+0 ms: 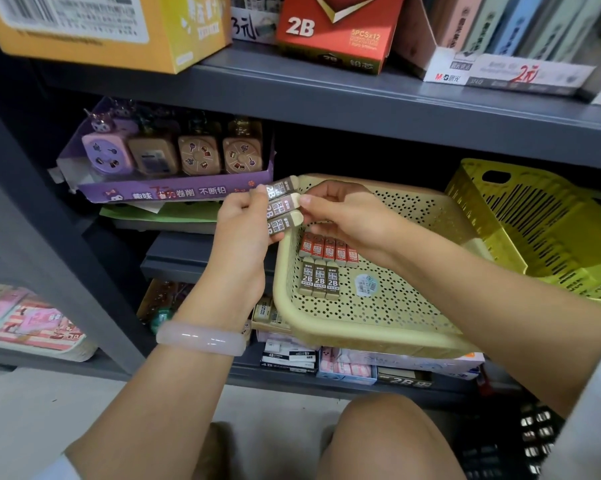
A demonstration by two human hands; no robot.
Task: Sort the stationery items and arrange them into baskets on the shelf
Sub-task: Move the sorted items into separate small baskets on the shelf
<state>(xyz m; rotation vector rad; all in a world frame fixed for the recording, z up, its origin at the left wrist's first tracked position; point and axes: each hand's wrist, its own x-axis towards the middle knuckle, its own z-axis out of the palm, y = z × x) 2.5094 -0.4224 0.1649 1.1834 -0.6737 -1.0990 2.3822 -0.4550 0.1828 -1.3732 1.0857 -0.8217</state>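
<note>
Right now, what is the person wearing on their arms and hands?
Both forearms are bare, with no gloves or rings visible. The left hand has a smooth, pale pinkish-white translucent bangle around its wrist. The right hand has a bare wrist. A bit of white fabric, perhaps a sleeve, shows at the frame's right edge.

three brown 2b lead packs are held just above the beige basket. inside that basket lie three more brown packs and five red packs. left of the basket stand four sharpeners. right of it, one yellow basket.
</note>
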